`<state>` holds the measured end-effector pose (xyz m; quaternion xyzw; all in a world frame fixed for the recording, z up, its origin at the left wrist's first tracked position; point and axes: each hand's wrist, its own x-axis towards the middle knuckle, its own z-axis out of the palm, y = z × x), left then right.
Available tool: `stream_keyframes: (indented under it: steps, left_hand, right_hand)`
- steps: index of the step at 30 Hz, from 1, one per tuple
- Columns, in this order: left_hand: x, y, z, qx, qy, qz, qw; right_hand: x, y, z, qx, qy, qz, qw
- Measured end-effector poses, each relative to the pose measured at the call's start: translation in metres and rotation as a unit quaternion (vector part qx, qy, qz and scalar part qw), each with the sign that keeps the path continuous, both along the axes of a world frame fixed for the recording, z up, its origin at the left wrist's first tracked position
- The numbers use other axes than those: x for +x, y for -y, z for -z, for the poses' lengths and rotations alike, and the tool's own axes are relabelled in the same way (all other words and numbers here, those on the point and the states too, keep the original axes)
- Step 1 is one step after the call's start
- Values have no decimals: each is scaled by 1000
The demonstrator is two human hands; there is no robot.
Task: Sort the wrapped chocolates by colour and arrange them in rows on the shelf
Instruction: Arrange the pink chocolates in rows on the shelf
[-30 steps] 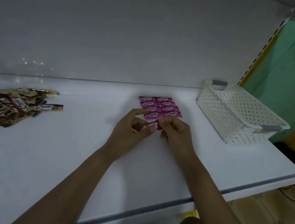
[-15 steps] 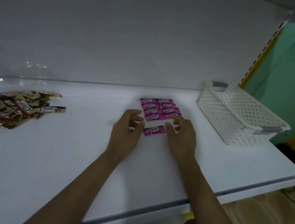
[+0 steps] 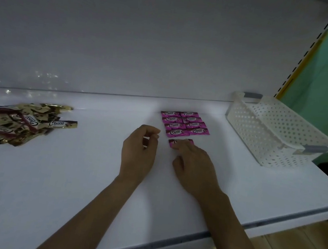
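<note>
1 pink chocolate [image 3: 171,142] half under right hand [image 3: 193,166]

Single head view, looking forward-down, close over shelf [image 3: 54,183].

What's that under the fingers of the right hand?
A pink chocolate lies flat on the shelf, just in front of the pink rows. The fingertips of the right hand rest on it and cover much of it, so its print cannot be read.

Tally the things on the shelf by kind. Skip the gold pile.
Pink chocolates: 9, one of them under the right hand
Basket: 1
Total: 10
</note>
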<state>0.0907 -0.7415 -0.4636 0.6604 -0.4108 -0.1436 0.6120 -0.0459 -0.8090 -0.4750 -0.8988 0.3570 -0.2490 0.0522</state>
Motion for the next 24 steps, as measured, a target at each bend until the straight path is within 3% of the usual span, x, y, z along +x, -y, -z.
stream_keyframes:
  steps: [9, 24]
  left_hand:
    - [-3, -5, -4, 1, -38, 27, 999]
    - [-2, -4, -4, 13, -31, 35, 999]
  right_hand:
    - [-1, -1, -4, 67, -10, -2, 998]
    - [-2, 1, -3, 66, -29, 3, 997]
